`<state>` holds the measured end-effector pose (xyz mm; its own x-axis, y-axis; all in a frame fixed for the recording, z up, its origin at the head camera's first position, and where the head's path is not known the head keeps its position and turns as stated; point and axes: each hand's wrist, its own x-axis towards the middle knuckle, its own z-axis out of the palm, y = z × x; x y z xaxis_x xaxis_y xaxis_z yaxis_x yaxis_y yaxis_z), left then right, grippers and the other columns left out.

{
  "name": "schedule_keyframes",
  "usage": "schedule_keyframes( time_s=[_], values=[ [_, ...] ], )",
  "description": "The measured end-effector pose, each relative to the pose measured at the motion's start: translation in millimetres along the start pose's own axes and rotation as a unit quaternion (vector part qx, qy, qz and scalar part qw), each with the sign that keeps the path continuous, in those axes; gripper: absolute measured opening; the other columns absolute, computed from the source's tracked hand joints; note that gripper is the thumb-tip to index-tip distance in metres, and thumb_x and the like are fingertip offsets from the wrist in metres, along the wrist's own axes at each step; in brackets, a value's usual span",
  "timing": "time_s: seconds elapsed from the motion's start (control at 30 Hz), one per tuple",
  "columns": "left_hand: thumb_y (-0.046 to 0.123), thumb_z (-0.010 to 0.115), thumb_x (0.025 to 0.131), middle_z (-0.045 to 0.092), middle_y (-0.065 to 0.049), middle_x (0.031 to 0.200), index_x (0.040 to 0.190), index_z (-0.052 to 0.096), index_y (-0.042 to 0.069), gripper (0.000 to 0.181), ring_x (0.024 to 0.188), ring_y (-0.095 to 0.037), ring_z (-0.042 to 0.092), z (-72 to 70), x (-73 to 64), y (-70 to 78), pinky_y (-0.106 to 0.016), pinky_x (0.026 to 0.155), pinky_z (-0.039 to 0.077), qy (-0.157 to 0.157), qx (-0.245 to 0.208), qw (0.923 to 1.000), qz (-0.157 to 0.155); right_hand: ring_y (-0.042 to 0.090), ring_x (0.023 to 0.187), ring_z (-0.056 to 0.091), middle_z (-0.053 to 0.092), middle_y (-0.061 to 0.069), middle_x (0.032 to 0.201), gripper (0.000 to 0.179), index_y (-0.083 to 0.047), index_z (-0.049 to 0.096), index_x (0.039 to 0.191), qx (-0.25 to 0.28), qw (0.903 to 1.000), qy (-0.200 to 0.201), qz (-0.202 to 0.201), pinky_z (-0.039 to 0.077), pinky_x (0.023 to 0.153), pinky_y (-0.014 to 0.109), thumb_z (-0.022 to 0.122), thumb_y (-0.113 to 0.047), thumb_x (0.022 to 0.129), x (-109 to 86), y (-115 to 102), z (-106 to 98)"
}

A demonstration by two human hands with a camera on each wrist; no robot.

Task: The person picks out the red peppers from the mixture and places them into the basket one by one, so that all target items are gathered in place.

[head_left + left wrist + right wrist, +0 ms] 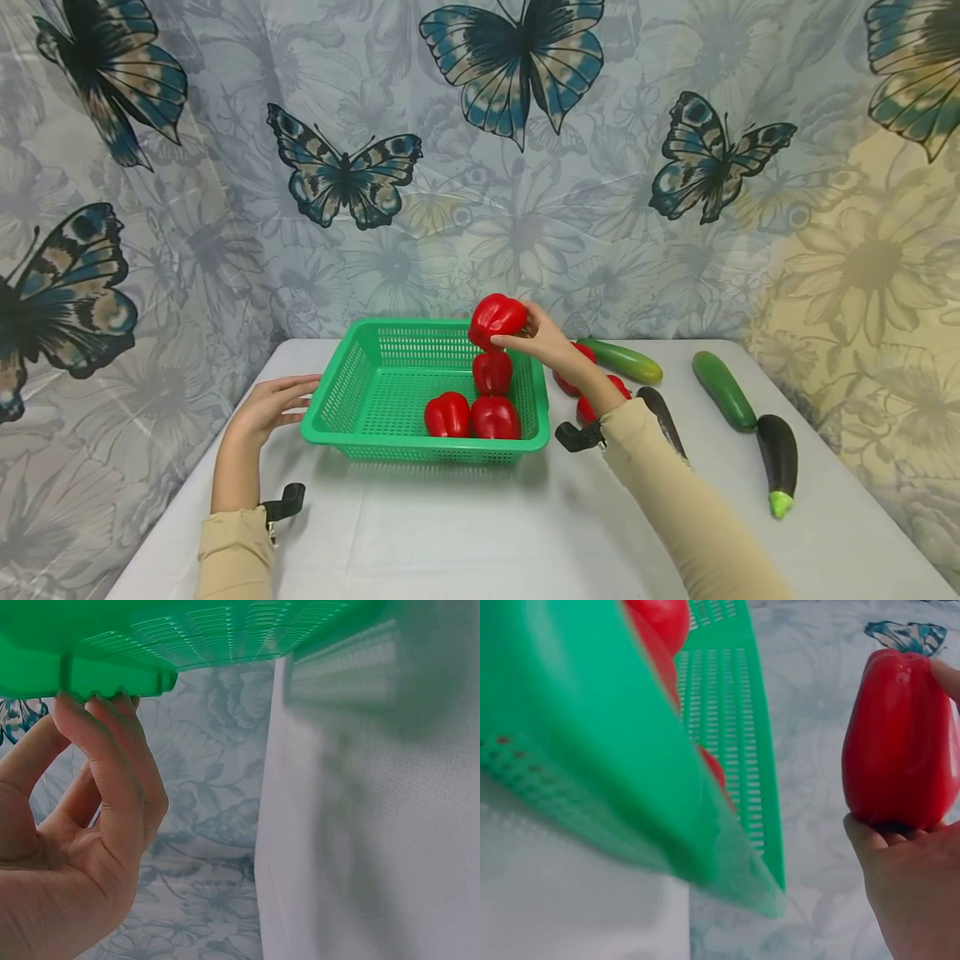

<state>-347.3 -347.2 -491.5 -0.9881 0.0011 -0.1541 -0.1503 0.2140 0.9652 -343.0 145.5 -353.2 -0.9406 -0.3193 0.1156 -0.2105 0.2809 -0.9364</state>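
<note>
My right hand [546, 340] holds a glossy red bell pepper [498, 318] above the right back part of the green plastic basket [420, 441]. In the right wrist view, this bell pepper [900, 742] sits between the thumb and the fingers, beside the basket's slotted wall. Three red bell peppers lie inside on the right: one at the back [492, 373], two near the front wall [447, 415]. My left hand [270, 407] is at the basket's left side. Its fingertips touch the underside of the rim in the left wrist view, fingers extended and slightly bent.
Right of the basket, partly behind my right forearm, lie more red bell peppers [589, 410], a long green zucchini or cucumber [624, 361] and a dark eggplant [662, 412]. Farther right are another green one [723, 390] and another eggplant [777, 457]. Butterfly-print cloth surrounds the white table [420, 533].
</note>
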Motion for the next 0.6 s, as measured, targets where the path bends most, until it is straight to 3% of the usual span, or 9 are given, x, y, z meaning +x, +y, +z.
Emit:
schedule_keyframes(
  time_s=[0.2,0.43,0.6],
  values=[
    [0.053,0.077,0.078,0.064,0.007,0.120,0.130,0.064,0.017,0.064,0.097,-0.012,0.067,-0.3,1.3,-3.5,-0.031,0.078,0.059,0.020,0.010,0.9997,-0.012,0.027,0.129,0.051,0.052,0.006,0.138,0.077,-0.018,0.032,0.147,0.006,0.9997,0.022,0.002,0.043,0.108,0.049,0.075,-0.035,0.085,10.0,-5.6,11.3],
    [0.058,0.075,0.077,0.061,0.006,0.122,0.134,0.061,0.015,0.072,0.098,-0.011,0.067,-2.1,0.5,-6.2,-0.032,0.081,0.058,0.013,0.020,0.9996,-0.011,0.026,0.128,0.050,0.052,0.005,0.137,0.079,-0.016,0.033,0.144,0.002,0.9988,0.048,0.011,0.045,0.106,0.048,0.077,-0.037,0.083,21.1,-8.9,25.7],
    [0.058,0.075,0.077,0.061,0.009,0.120,0.133,0.061,0.016,0.071,0.098,-0.010,0.067,-3.7,-2.2,-5.1,-0.031,0.080,0.059,0.018,0.019,0.9996,-0.013,0.026,0.128,0.051,0.053,0.006,0.135,0.077,-0.015,0.034,0.143,-0.001,0.9988,0.045,0.017,0.046,0.105,0.047,0.077,-0.038,0.083,29.1,-11.6,34.6]
  ],
)
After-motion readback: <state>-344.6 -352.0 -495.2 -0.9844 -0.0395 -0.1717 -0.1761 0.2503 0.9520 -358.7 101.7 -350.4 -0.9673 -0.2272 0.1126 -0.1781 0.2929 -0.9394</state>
